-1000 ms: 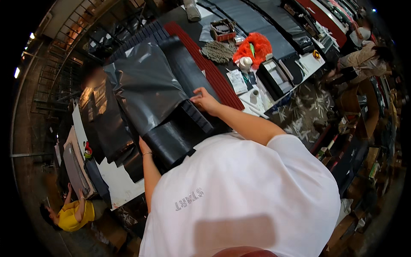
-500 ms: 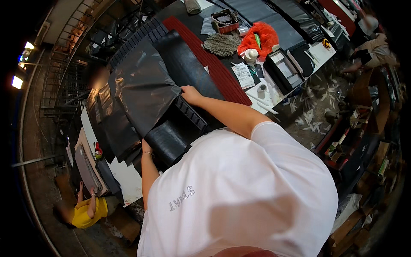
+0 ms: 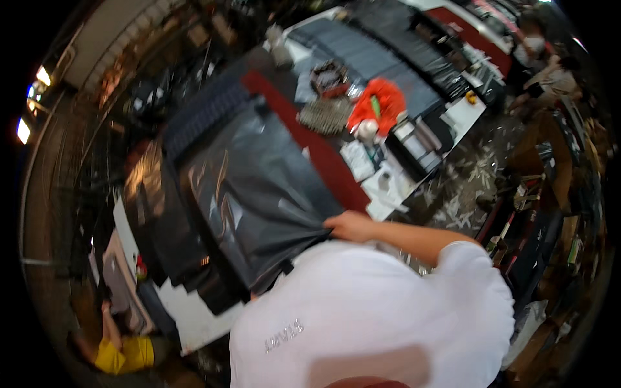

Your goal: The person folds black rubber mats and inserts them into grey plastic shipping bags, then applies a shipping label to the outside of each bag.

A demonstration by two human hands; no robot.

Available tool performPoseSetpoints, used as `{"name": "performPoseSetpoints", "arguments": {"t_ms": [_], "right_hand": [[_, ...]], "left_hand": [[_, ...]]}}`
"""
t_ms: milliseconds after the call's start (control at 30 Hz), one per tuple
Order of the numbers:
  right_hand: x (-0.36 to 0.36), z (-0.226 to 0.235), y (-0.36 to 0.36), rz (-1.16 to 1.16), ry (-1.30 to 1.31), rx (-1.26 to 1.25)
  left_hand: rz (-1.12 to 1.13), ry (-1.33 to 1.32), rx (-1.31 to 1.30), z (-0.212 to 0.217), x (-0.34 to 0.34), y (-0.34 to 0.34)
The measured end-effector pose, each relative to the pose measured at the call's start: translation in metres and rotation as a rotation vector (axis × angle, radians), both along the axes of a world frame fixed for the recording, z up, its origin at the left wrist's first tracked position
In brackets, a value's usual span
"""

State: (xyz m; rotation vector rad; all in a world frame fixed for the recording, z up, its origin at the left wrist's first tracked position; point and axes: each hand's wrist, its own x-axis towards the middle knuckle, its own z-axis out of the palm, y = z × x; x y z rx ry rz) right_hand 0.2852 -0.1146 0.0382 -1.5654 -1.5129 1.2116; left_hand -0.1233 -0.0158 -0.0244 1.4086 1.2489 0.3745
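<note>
A shiny black plastic sheet is spread over the work table, creased and drawn tight toward my body. Its near right corner is pinched in the closed fingers of my right hand, and folds fan out from that grip. Of my left hand only a sliver of skin shows beside my white shirt, at the sheet's near left edge; its fingers are hidden. Left of the sheet lies more dark glossy sheeting. A dark ribbed strip runs along the far side.
A dark red ribbed strip borders the sheet's right. Beyond it are a grey-brown textured mat, an orange-red bag and an open black box. White scraps litter the floor. A person in yellow works at lower left.
My right hand has moved right and toward me, pulling the sheet's corner along, so the sheet now covers the black piece near my body. My left hand has slipped mostly behind my shirt.
</note>
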Motion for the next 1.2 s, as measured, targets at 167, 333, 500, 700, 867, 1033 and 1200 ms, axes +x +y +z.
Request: {"name": "performPoseSetpoints", "arguments": {"t_ms": [167,333,500,700,867,1033,1200], "right_hand": [[-0.036,0.021,0.135,-0.092,0.258,0.137],[0.055,0.004,0.155,-0.517,-0.575,0.319],[0.044,-0.041,0.073,-0.636,-0.445,0.202],[0.051,-0.058,0.013,-0.530,0.563,-0.248],[0.050,-0.033,0.002,-0.345,-0.596,-0.263],[-0.019,0.037,0.036,-0.518,-0.655,0.112],[-0.117,0.051,0.077,0.305,-0.256,0.286]], "left_hand": [[0.415,-0.220,-0.280,0.003,0.076,0.118],[0.037,0.044,0.263,0.009,0.071,0.165],[-0.092,0.396,0.342,-0.033,0.023,0.105],[0.040,0.172,0.246,-0.046,0.003,0.076],[0.026,0.021,0.248,-0.079,-0.028,0.071],[0.332,-0.203,0.073,-0.053,-0.006,0.028],[0.101,-0.193,0.162,-0.044,-0.024,0.012]]}}
